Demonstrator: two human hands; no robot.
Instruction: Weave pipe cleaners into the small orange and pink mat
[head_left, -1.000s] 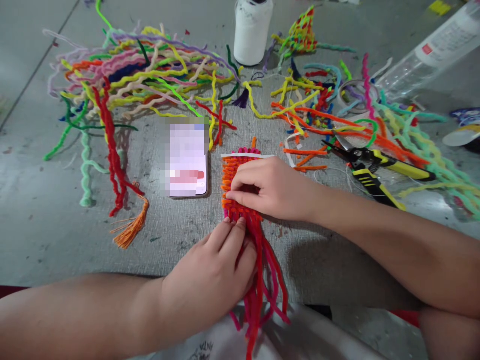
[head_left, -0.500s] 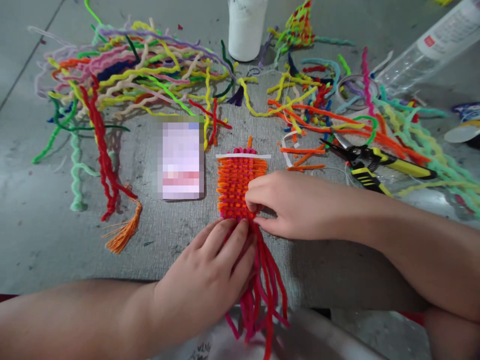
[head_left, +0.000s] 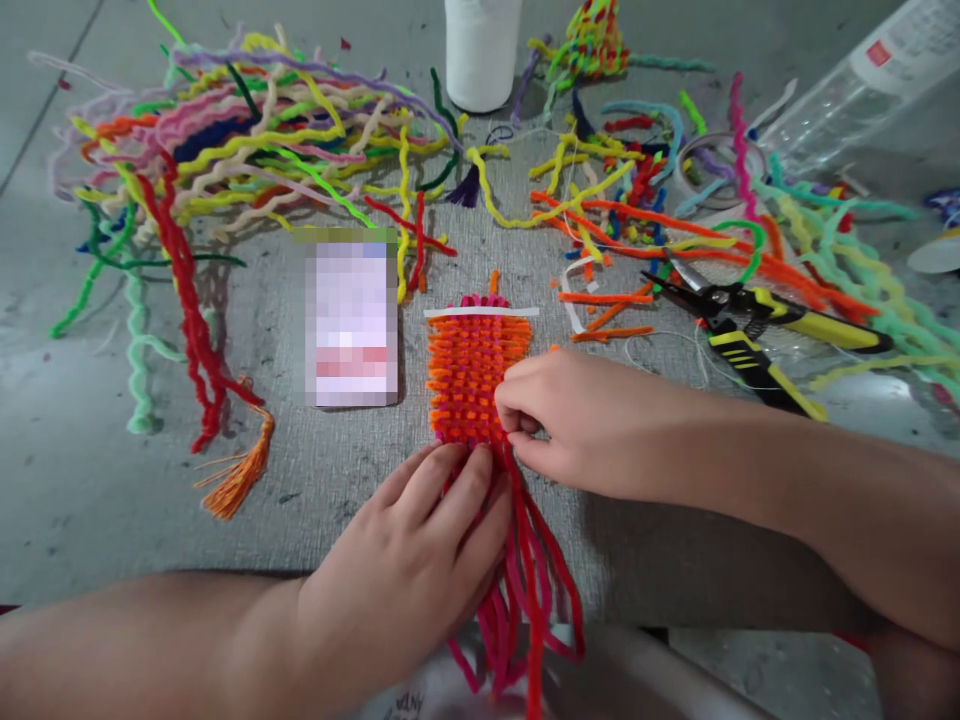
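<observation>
A woven piece of orange and pink pipe cleaners lies on the table in front of me, with a white strip across its top. Long red and pink pipe cleaners trail from its lower end over the table edge. My left hand has its fingers closed over these strands just under the weave, its thumb hidden. At the lower right edge of the weave, my right hand is closed in a pinch on the edge; the exact strand between its fingertips is hidden.
Left of the weave lies a phone with a blurred screen. Pliers with yellow-black handles rest at right. A pipe cleaner pile, white bottle, tape roll, clear plastic tube and orange tassel lie around.
The right hand's thumb and fingers have come closer together at the weave's edge. The left hand stays on the strands. The whole view has shifted slightly.
</observation>
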